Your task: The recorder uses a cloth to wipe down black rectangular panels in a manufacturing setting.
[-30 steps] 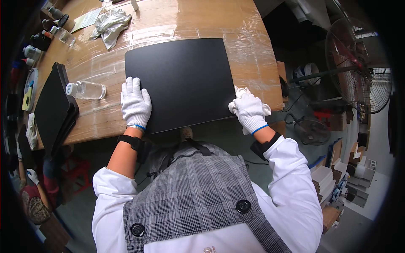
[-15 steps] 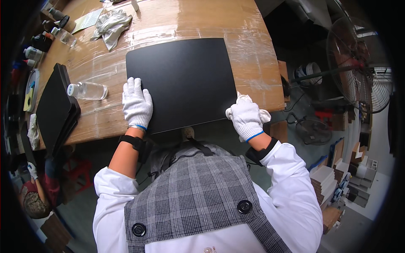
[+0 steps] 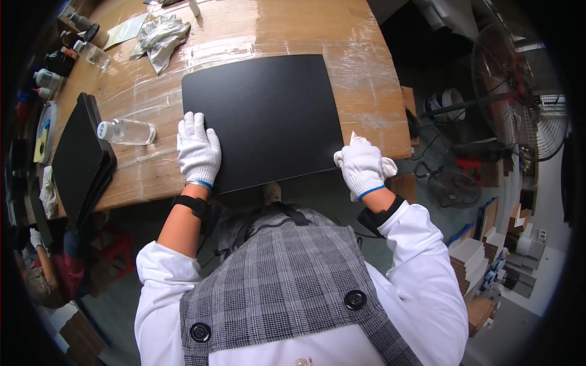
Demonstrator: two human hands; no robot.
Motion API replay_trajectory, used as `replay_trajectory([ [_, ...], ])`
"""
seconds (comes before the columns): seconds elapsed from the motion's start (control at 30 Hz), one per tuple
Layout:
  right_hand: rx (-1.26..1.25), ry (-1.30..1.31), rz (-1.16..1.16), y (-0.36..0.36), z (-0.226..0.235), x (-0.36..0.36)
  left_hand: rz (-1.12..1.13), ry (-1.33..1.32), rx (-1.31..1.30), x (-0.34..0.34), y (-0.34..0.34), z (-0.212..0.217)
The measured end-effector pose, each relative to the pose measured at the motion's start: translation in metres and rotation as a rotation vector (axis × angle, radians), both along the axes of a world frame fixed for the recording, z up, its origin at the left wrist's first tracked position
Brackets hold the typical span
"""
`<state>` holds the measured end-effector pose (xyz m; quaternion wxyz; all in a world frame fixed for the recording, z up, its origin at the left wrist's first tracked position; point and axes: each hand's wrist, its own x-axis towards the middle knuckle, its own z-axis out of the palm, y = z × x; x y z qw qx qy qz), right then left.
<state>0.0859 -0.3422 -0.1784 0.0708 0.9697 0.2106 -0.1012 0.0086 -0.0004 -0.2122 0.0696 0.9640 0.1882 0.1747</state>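
A flat black panel (image 3: 265, 116) with rounded far-left corner lies on the plastic-wrapped table (image 3: 256, 33), its near edge jutting past the table's front. My left hand (image 3: 198, 146), in a white knitted glove, rests flat on the panel's left edge with fingers stretched out. At the panel's near right corner, my right hand (image 3: 362, 161), also gloved, is closed around a white cloth (image 3: 389, 166). Parts of the cloth stick out on both sides of the hand, close to the panel's edge.
Left of my left hand lies a clear bottle (image 3: 131, 132) with a white cap. Several black panels (image 3: 82, 158) are stacked at the table's left. A crumpled cloth (image 3: 160, 41) lies farther back. Fans (image 3: 519, 91) stand at the right. Another person (image 3: 49, 274) is at lower left.
My right hand with the cloth has shifted slightly right, along the panel's near right corner. My left hand stays in place. The other person at lower left has moved a little.
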Motion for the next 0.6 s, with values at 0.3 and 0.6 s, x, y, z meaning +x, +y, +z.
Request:
replay_trajectory([
  [0.3,-0.296,0.187,-0.158,-0.070,0.017,0.026,-0.028,-0.013,-0.043,0.003,-0.012,0.004],
  [0.6,0.358,0.124,0.384,0.092,0.037,0.014,0.019,0.013,-0.103,0.001,0.007,0.009],
])
